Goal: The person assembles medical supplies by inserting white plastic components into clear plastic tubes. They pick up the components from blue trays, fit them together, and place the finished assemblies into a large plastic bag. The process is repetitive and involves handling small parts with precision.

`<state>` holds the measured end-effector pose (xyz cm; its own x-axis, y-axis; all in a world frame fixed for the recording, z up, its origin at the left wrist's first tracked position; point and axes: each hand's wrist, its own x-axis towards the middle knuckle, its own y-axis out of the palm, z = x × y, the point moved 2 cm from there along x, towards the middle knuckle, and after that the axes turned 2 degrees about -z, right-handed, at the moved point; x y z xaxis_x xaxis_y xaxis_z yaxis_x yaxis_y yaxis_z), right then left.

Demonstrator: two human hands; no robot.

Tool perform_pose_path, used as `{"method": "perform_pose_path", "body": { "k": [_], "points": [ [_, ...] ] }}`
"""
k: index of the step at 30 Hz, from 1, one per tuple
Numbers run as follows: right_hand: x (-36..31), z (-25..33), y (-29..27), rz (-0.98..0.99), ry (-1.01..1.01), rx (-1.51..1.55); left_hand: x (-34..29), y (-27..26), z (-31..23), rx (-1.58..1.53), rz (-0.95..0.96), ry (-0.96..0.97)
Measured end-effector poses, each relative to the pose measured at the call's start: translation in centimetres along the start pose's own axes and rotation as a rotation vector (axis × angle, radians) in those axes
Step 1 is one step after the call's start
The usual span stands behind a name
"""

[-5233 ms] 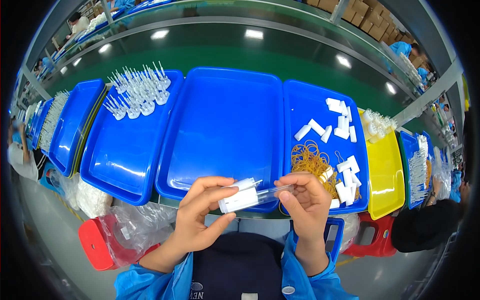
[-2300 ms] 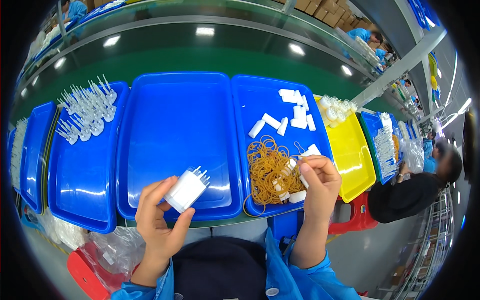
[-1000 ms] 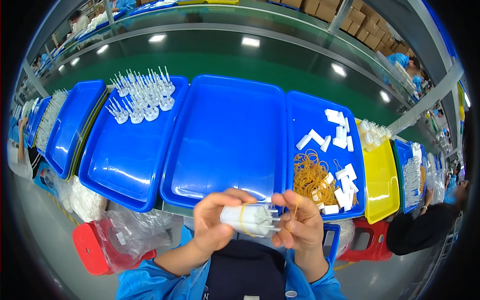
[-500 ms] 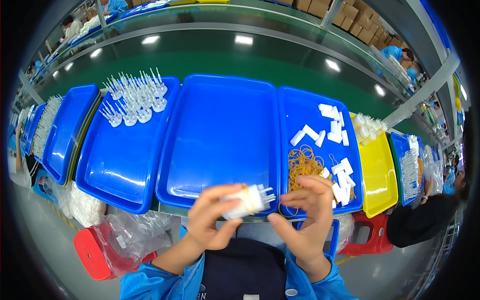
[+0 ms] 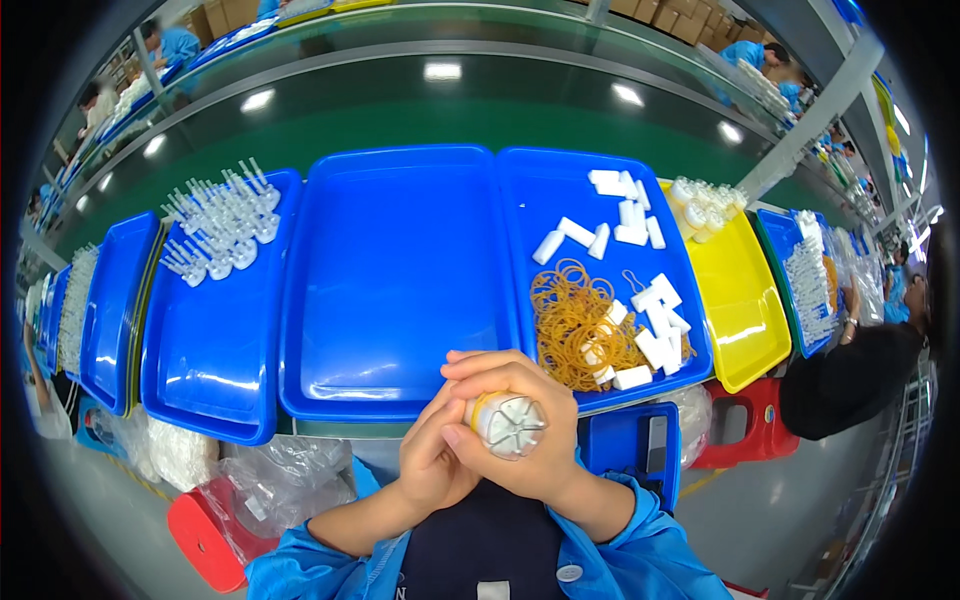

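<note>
Close to my body, both hands are wrapped round a small bundle (image 5: pixel 511 428) of white plastic pieces. Its round, clear, petal-shaped end faces up toward me, and a bit of yellowish band shows at its side. My left hand (image 5: pixel 432 462) closes on it from the left, partly hidden behind the other hand. Around the right side and over the top curl the fingers of my right hand (image 5: pixel 545 440). Just beyond, the right blue tray (image 5: pixel 520 210) holds a tangle of tan rubber bands (image 5: pixel 575 325) and loose white plastic blocks (image 5: pixel 660 320).
Ahead lies a bare blue tray (image 5: pixel 395 270). The left tray (image 5: pixel 210 350) carries clear, stemmed plastic parts (image 5: pixel 225 225). At right, a yellow tray (image 5: pixel 740 310) holds whitish bundles (image 5: pixel 705 205). A red stool (image 5: pixel 205 540) and plastic bags sit below; a co-worker is at far right.
My right hand has come over and closed round the bundle beside the left. The bundle has turned from lying sideways, stems to the right, to showing its petal-shaped end. The view has shifted somewhat.
</note>
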<state>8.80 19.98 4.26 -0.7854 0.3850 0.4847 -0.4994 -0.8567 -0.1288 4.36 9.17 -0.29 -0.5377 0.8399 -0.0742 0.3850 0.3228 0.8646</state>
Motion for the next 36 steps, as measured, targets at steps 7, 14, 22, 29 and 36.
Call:
{"method": "perform_pose_path", "body": {
  "k": [7,14,22,29,36],
  "points": [
    [2.0,1.4,-15.9,-0.539,0.07,-0.339,1.8,2.9,-3.2,1.571,0.145,0.658],
    [2.4,-4.8,-33.0,-0.679,0.46,-0.651,4.2,3.0,-0.6,1.891,0.328,0.701],
    [5.0,-9.3,-37.5,-0.642,0.838,-0.719,5.2,3.4,-1.8,1.665,0.398,0.536],
    [7.3,-15.9,-38.7,-0.519,0.718,-0.172,6.1,4.6,0.6,1.776,0.32,0.711],
    [5.0,-16.2,-43.7,-0.615,0.662,-0.328,2.2,2.7,-5.6,1.732,0.119,0.859]
  ]
}}
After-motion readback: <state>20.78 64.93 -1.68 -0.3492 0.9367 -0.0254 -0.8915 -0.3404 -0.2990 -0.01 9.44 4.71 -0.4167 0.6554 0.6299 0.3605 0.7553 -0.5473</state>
